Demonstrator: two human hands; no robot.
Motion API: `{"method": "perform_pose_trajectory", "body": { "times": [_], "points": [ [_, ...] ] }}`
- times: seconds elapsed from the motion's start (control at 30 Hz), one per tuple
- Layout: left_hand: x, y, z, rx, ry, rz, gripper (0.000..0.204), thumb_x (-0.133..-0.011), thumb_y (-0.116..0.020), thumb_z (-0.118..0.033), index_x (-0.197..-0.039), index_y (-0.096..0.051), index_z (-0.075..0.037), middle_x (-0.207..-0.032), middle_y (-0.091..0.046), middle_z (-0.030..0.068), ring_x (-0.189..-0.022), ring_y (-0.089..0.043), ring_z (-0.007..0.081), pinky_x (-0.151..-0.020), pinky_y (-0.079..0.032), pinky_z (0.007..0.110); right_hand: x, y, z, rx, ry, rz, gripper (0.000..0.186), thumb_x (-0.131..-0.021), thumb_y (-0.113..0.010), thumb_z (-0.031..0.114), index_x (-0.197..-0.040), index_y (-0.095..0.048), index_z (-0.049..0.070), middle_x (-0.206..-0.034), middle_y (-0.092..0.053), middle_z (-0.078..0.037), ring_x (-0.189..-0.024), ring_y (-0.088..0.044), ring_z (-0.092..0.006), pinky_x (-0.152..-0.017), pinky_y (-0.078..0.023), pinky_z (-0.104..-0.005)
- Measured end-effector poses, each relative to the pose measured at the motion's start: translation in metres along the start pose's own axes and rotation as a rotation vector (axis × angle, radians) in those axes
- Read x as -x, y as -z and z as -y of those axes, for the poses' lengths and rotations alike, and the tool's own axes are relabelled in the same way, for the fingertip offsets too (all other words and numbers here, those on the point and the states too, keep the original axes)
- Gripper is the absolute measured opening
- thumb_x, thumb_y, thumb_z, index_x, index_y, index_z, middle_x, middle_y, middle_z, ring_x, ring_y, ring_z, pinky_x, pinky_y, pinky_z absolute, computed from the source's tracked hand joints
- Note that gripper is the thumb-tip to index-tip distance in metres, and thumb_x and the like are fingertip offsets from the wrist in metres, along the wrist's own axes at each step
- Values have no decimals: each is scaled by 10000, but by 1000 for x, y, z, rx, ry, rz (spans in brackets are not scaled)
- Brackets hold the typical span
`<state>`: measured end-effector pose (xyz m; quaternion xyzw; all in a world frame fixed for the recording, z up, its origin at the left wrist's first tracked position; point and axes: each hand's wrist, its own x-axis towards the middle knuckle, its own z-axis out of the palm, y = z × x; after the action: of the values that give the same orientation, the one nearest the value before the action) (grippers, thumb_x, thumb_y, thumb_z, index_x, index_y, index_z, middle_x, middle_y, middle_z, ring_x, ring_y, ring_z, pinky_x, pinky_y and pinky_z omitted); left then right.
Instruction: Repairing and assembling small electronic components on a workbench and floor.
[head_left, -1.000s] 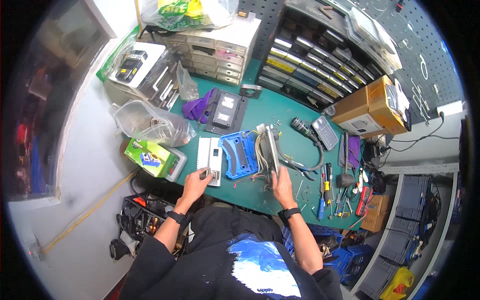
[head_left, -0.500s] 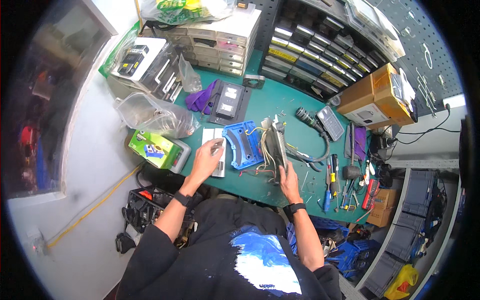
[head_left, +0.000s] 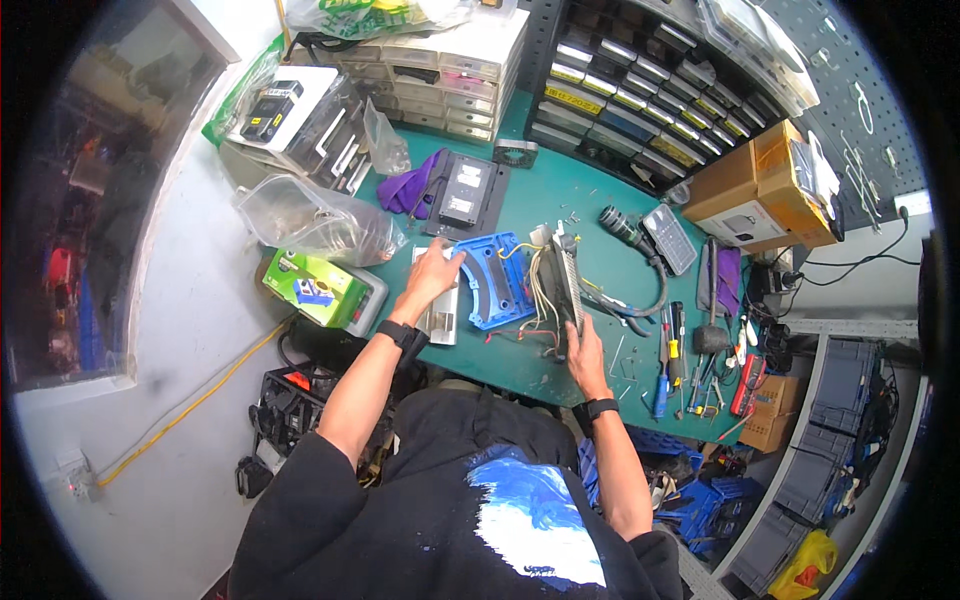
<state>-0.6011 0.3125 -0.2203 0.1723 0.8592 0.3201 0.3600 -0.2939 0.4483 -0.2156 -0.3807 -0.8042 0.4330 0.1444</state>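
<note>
My left hand (head_left: 432, 276) reaches over a silver-white metal plate (head_left: 443, 318), its fingers apart at the upper left corner of a blue plastic housing (head_left: 487, 300). Whether its fingertips touch the housing is not clear. My right hand (head_left: 587, 360) is closed round the lower end of a dark finned metal unit (head_left: 568, 285), which stands on edge with pale wires (head_left: 538, 290) running from its left side. A yellow wire links the unit and the housing. Red wires (head_left: 515, 334) lie on the green bench below them.
Right of the unit lie a thick black cable (head_left: 655, 285), screwdrivers (head_left: 663, 375), a mallet (head_left: 711, 338) and a red tool (head_left: 748, 385). A black module (head_left: 466, 192) and purple cloth (head_left: 412, 188) sit farther back. Drawer cabinets (head_left: 640, 105) and a cardboard box (head_left: 750, 195) line the rear.
My left hand has moved away from me, from above the plate to the housing's upper left corner. My right hand keeps hold of the finned unit. The whole view has shifted slightly.
</note>
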Motion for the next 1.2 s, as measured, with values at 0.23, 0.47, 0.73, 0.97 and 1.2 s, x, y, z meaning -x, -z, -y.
{"method": "perform_pose_trajectory", "body": {
  "times": [0.23,0.47,0.73,0.97,1.2],
  "points": [
    [-12,-1,-5,-54,-93,14,546,-868,-693,-377,-1288,-580,-46,-937,-724,225,-933,-714,338,-872,-514,436,-3,-3,-2,35,-26,24,322,-1037,-494,212,-1241,-478,-36,-1145,-604,-331,-1066,-555,-523,-873,-455,-514],
    [-15,-8,-6,-7,-186,-49,455,-891,-685,-342,-1186,-552,-23,-1076,-681,263,-923,-697,391,-869,-509,455,-3,-10,2,14,32,-22,365,-1052,-455,242,-1259,-443,-59,-1192,-544,-360,-1108,-511,-534,-916,-436,-513],
    [4,-23,-19,654,-66,186,382,-1007,-596,-215,-1282,-420,-17,-1019,-674,156,-840,-711,213,-695,-596,350,-8,-16,-6,96,34,-89,414,-1061,-423,311,-1248,-457,-57,-1194,-534,-355,-1112,-507,-535,-935,-420,-517],
    [38,1,-15,774,-110,70,375,-1023,-572,-233,-1336,-551,-28,-1008,-702,67,-828,-683,135,-721,-576,290,-27,-5,-3,-42,-146,34,352,-1051,-461,314,-1127,-493,-28,-1093,-603,-312,-1037,-583,-471,-873,-453,-493],
    [74,45,5,929,-171,-80,410,-1051,-517,-249,-1352,-495,29,-1107,-681,132,-906,-714,200,-796,-588,333,-59,-8,9,-135,-111,-13,330,-1037,-472,314,-1050,-487,-16,-901,-670,-238,-855,-664,-390,-777,-484,-481]
  ]
}}
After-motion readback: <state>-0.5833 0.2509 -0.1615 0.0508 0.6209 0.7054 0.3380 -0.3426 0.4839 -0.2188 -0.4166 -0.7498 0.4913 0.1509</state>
